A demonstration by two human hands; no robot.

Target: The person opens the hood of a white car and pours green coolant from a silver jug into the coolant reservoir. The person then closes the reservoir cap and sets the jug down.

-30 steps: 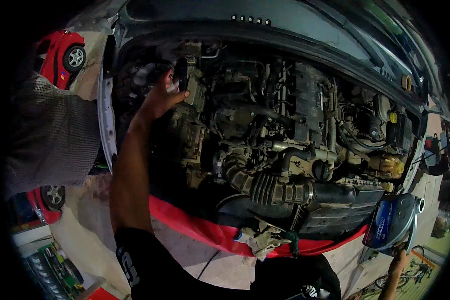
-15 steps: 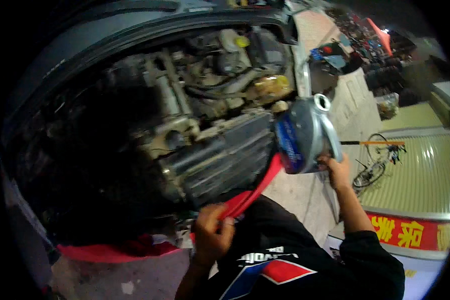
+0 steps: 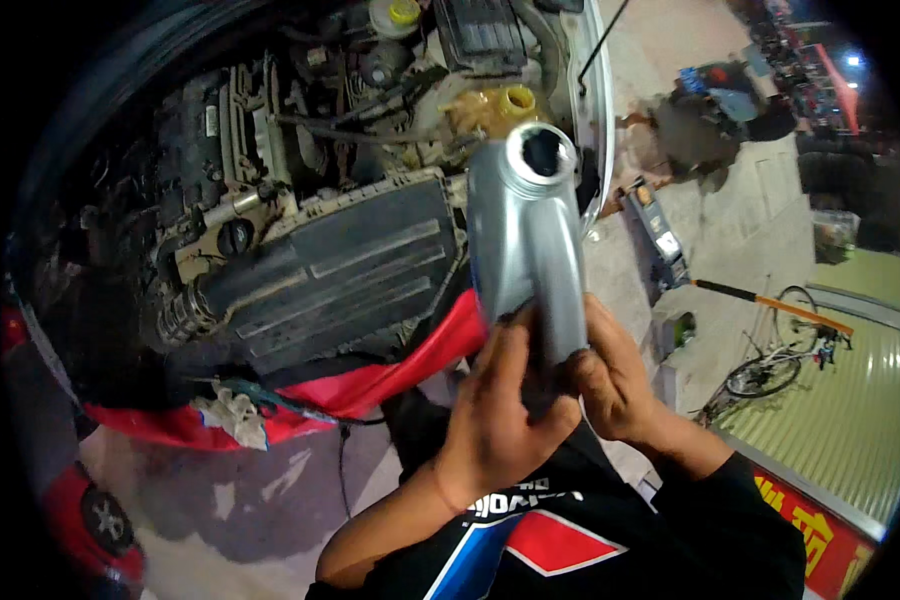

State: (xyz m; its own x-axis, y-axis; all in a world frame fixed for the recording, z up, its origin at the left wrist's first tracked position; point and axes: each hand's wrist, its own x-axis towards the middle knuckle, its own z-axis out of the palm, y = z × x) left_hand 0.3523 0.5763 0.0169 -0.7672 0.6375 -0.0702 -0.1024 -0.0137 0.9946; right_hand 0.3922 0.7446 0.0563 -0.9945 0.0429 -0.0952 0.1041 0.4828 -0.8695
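A silver plastic jug (image 3: 515, 240) with a wide uncapped mouth is held before me, its mouth toward the engine bay. My left hand (image 3: 495, 410) presses its fingers against the jug's near end. On the other side my right hand (image 3: 615, 375) grips the jug near the lower end of its handle. Just beyond the mouth sits a yellowed translucent reservoir (image 3: 478, 112) with an open yellow neck. The jug hides part of the engine bay's right edge.
A black ribbed cover (image 3: 350, 275) and a black filler cap (image 3: 234, 236) lie in the engine bay. Red cloth (image 3: 370, 390) drapes the car's front edge, with a pale rag (image 3: 233, 415) on it. A floor jack (image 3: 660, 235) and a bicycle (image 3: 770, 370) are at right.
The jug has come inward, its mouth turning toward the bay. My left hand has left the red cloth and joined my right hand on the jug. The view has shifted.
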